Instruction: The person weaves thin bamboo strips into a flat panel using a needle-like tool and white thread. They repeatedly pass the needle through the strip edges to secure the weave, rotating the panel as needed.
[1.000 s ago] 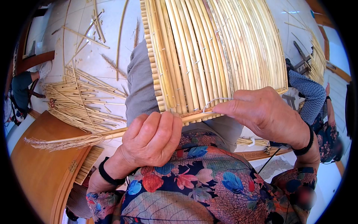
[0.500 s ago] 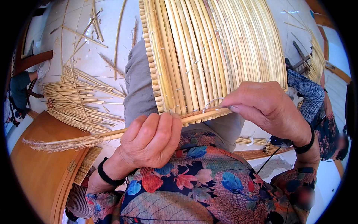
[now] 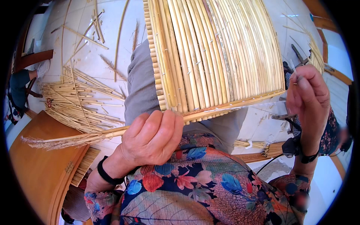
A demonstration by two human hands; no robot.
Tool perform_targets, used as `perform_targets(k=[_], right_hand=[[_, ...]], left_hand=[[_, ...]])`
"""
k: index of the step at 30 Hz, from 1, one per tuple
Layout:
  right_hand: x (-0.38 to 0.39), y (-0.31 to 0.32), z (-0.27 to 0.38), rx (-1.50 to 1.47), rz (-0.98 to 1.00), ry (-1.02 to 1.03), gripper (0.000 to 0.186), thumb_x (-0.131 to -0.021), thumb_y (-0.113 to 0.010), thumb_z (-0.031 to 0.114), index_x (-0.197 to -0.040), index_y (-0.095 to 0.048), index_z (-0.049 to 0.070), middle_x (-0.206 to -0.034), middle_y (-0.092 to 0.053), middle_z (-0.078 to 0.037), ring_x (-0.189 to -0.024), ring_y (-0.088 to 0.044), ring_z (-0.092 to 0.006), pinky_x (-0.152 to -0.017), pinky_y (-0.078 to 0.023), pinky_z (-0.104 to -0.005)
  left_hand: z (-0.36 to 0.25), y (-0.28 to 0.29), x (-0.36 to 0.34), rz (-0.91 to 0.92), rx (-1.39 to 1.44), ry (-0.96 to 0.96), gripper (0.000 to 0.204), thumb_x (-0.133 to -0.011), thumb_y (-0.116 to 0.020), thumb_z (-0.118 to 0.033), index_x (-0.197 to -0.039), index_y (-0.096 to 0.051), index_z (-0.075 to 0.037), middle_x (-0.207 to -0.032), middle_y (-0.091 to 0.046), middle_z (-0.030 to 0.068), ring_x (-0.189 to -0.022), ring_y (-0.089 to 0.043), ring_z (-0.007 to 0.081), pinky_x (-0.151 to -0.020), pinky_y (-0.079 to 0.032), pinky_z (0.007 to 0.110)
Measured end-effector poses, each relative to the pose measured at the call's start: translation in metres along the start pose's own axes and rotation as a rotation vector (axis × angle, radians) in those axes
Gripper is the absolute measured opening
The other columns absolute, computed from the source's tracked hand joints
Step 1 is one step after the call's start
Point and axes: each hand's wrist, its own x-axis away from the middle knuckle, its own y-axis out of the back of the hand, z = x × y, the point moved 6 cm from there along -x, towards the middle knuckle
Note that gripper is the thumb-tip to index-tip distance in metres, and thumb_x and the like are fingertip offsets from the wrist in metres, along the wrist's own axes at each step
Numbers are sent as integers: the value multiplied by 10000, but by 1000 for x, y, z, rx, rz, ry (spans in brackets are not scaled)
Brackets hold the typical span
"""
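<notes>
A panel of straw-coloured reed stalks [image 3: 225, 48], laid side by side and stitched with white thread, rests across my lap. Along its near edge lies a longer reed stalk [image 3: 108, 133], whose frayed, feathery end sticks out to the left. My left hand [image 3: 153, 137] is closed around this stalk at the panel's near left corner. Off the panel's right edge, my right hand [image 3: 311, 92] is raised with its fingers pinched. A white thread [image 3: 258, 102] stretches from the near edge to it. Something thin and pale pokes up from the pinch, too blurred to name.
A heap of cut reeds [image 3: 75, 101] lies on the tiled floor to the left, beside a brown wooden board [image 3: 41, 165]. More reeds [image 3: 317, 52] and dark metal tools [image 3: 298, 54] are at the right. Another person [image 3: 330, 131] sits close on my right.
My right hand has moved from the panel's near edge out to the right and up, drawing the thread out long. My left hand keeps its grip on the stalk.
</notes>
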Motion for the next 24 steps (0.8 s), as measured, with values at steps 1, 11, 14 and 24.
perform_targets(k=[1, 11, 14, 24], right_hand=[[2, -1, 2, 115, -27, 46, 113, -984, -553, 96, -1011, -621, 10, -717, -574, 1, -556, -494, -51, -518, -399, -187], [-10, -95, 7, 549, 539, 355, 143, -823, -696, 102, -962, -663, 96, -774, -491, -83, -706, -562, -280, -576, -452, -366], [-12, -101, 1, 522, 595, 356, 151, -835, -676, 122, -985, -659, 112, -784, -506, -83, -701, -583, -291, -563, -471, -383], [-19, -102, 3, 551, 729, 309, 164, -855, -646, 132, -1011, -680, 96, -764, -545, -106, -678, -606, -310, -571, -492, -397]], left_hand=[[0, 0, 1, 3, 1, 0, 234, -762, -612, -127, -957, -689, -23, -948, -632, 79, -858, -586, 194, -677, -466, 277], [0, 2, 1, -2, -1, 6, 231, -769, -615, -124, -958, -689, -14, -935, -634, 74, -858, -584, 192, -675, -458, 281], [1, 1, 1, 2, -6, -17, 229, -775, -611, -127, -960, -690, -17, -929, -635, 72, -857, -582, 190, -674, -456, 277], [-1, 0, 2, 15, 4, -2, 224, -780, -606, -123, -961, -695, -28, -935, -631, 69, -860, -577, 189, -670, -458, 276]])
